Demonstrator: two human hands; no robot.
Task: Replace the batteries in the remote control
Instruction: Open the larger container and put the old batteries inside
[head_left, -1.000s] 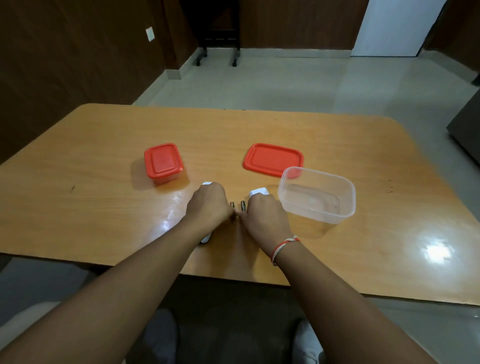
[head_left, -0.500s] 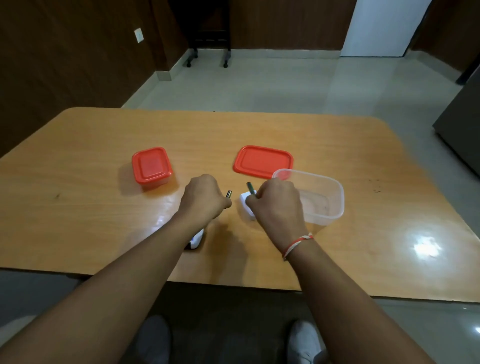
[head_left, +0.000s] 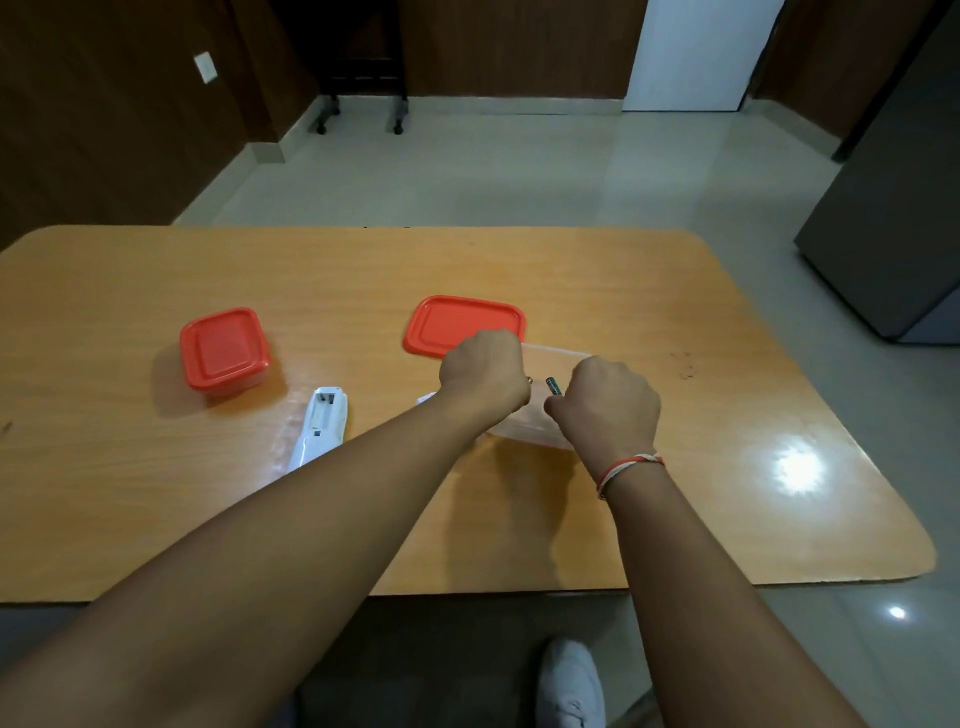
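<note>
2 fists hover over the clear tub (head_left: 530, 434): my left hand (head_left: 483, 371) and right hand (head_left: 605, 402) each pinching 1 battery (head_left: 554, 386); remote (head_left: 321, 426) lies left of the tub.

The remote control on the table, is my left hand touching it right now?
Apart. The head view shows the remote control lying alone on the table, with bare wood between it and the left hand, which is raised over by the clear container.

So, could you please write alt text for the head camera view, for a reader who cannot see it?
Two bare hands, left hand and right hand, each pinch a small battery over a clear plastic container on a wooden table. The white remote control lies open-backed to the left, near a closed red-lidded box and a loose red lid.
</note>
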